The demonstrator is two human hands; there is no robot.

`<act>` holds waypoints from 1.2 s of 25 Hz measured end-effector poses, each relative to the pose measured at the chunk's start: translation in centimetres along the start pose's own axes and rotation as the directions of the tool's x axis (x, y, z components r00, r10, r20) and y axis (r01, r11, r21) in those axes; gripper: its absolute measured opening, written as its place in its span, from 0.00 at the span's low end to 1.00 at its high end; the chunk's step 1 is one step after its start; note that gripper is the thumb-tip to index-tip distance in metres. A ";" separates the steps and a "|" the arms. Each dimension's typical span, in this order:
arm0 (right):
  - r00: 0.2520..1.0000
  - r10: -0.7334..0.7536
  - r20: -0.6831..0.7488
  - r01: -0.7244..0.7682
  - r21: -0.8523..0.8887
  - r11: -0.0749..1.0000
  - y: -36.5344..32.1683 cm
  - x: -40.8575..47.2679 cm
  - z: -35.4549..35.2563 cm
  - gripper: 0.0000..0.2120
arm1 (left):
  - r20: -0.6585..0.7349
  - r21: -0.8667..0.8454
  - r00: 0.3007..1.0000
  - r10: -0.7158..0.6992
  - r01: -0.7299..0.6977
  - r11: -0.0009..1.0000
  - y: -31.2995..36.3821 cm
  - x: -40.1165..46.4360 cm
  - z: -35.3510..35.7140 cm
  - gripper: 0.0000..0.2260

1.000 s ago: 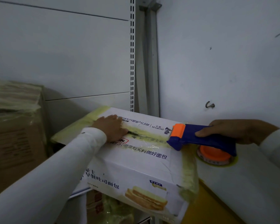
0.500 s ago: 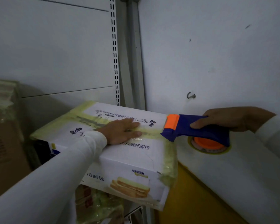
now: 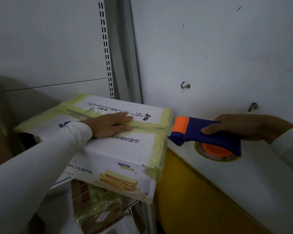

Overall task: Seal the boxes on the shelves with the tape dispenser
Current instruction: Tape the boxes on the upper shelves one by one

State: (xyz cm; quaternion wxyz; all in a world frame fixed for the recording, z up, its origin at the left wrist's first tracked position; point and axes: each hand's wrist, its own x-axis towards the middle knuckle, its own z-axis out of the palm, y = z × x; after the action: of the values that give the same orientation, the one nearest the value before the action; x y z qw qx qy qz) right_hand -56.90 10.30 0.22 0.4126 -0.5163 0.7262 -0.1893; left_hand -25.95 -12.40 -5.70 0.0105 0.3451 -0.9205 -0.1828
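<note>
Closest to the camera, lower left of the frame, a white sleeve runs up to the left hand [image 3: 111,124], which lies flat on top of the white cardboard bread box with the sandwich picture on its front [image 3: 118,159]. The fingers [image 3: 125,118] are straight and together, pressing right along the yellowish tape strip over the centre seam [image 3: 145,124]. My guess is that's to keep the flaps down and stop the box sliding while the tape gets pulled.

The box itself sits on the metal shelf [image 3: 63,180] in the middle of the frame, front corner hanging out over the edge a bit, with older yellowed tape already wrapped round its ends.

Just past its right end, centre right, the right hand [image 3: 240,127] grips the blue plastic tape dispenser with the orange head and orange roll core [image 3: 208,134], fingers curled around the handle and thumb along the side. The orange head is right beside the box's end edge, probably so the strip can be run down over it or cut there. I can't tell if it actually touches.

Furthest back, upper half: the slotted grey shelf upright [image 3: 106,48] and the white wall with two small hooks [image 3: 184,85].
</note>
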 end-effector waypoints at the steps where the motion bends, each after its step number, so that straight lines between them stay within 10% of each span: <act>1: 1.000 0.002 -0.001 -0.002 -0.005 1.000 0.4 -0.1 0.0 0.28 | 0.007 0.011 1.000 0.009 -0.009 1.000 0.0 -0.1 0.0 0.45; 10: 0.996 0.035 -0.079 -0.031 0.060 0.998 1.0 0.5 2.9 0.16 | -0.081 0.035 0.997 0.003 -0.001 0.999 1.0 -0.9 -0.2 0.35; 14: 0.992 0.045 -0.117 -0.029 0.133 0.991 1.1 -0.2 4.5 0.16 | -0.222 0.153 0.970 0.102 -0.069 0.986 4.2 -2.5 -0.6 0.46; 19: 0.991 0.066 -0.120 -0.046 0.159 0.986 0.6 -1.3 6.3 0.19 | -0.041 0.225 0.992 0.117 -0.105 0.969 10.2 -3.5 2.5 0.49; 26: 0.964 0.091 -0.251 -0.133 -0.157 0.979 -1.7 -3.0 6.6 0.21 | 0.001 0.343 0.985 0.172 -0.162 0.925 10.3 -3.9 4.3 0.37; 30: 0.936 0.150 -0.319 -0.317 -0.577 0.753 1.3 -1.7 8.2 0.22 | 0.007 0.100 0.986 0.165 -0.165 0.981 9.3 -6.3 2.4 0.29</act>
State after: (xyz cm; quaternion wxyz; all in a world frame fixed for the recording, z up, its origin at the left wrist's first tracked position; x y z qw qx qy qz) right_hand -50.94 13.58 -4.86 0.1443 -0.4988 0.8532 0.0491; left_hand -27.34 -1.11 -4.12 0.0088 0.2676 -0.9540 -0.1345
